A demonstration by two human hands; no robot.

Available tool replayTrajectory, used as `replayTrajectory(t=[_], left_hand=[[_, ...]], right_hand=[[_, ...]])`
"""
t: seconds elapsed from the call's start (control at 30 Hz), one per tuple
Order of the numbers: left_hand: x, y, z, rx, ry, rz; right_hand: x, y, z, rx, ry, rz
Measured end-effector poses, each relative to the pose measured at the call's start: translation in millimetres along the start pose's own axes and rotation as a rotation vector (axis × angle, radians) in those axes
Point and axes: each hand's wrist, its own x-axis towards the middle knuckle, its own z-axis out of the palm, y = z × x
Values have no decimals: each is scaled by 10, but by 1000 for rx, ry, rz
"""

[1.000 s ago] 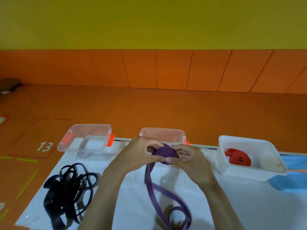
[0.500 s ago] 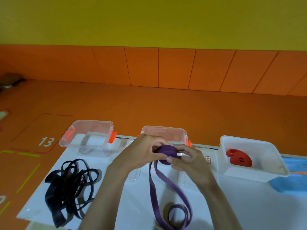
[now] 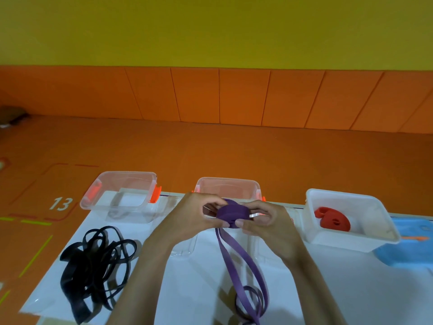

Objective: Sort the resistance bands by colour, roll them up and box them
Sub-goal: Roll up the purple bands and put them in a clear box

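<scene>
**Left hand** (image 3: 194,216): fingers curled, with thumb and fingertips pinching the left side of the coil.

**Right hand** (image 3: 269,221): also curled, gripping the coil's right side with the thumb on its near edge. Both hands were raised just in front of the middle clear box.

**Purple band** (image 3: 232,213): partly wound into a thick, flat coil between the two hands. Its loose tail (image 3: 243,256) hung down as a doubled strip and ended in slack loops on the white sheet (image 3: 199,296).

**Middle clear box** (image 3: 227,181): directly behind the hands. No purple showed in the part left visible.

**Left clear box** (image 3: 121,181): at the sheet's far left corner, with orange latches.

**White box** (image 3: 328,240): to the right, holding one red roll (image 3: 332,219) against its left side.

**Black bands** (image 3: 93,266): a tangled, unrolled heap on the sheet in front of the left clear box.

**Blue item** (image 3: 410,252): beside the white box, cut off by the frame and not identifiable.

**Step in hand (judged):** winding the purple band, with a good length not yet taken up. Red appeared to be done and black untouched.

**Next move (judged):** feed the tail onto the coil under steady tension with the edges kept flush, so the coil neither springs open nor telescopes. The finished coil probably goes into the middle clear box.
</scene>
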Motion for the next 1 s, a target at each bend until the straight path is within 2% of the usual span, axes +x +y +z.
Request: replayTrajectory(t=[0.1, 0.2, 0.27, 0.37, 0.4, 0.5, 0.6, 0.67, 0.77, 0.83, 0.9, 0.97, 1.0], left_hand=[[-13, 5, 32, -115, 96, 13], [-21, 23, 6, -231, 118, 7], [-41, 28, -34, -221, 65, 5], [-74, 18, -55, -129, -16, 17], [-80, 16, -44, -123, -16, 25], [-89, 41, 11, -239, 101, 30], [-101, 30, -2, -342, 187, 33], [-116, 6, -76, -286, 154, 24], [-145, -11, -130, -210, 78, 36], [-145, 8, -104, -237, 118, 55], [-140, 20, -66, -320, 164, 58], [-145, 1, -67, -363, 165, 44], [-157, -20, -87, -362, 159, 34]], right_hand=[[-25, -1, 23, 168, 76, -11], [-61, 92, 93, 402, 63, 45], [-77, 110, 120, 352, 8, 68], [-52, 15, 81, -29, -22, -1], [-36, -8, 59, -64, -2, -21], [-29, -33, 85, 131, 90, -37], [-58, 36, 213, 383, 97, -11], [-72, 63, 254, 353, 40, 19], [-38, 11, 210, 98, -51, 29], [0, -7, 204, 156, 8, 31], [17, 0, 255, 313, 74, 32], [23, 22, 297, 443, 73, 50], [23, 29, 299, 420, 51, 54]])
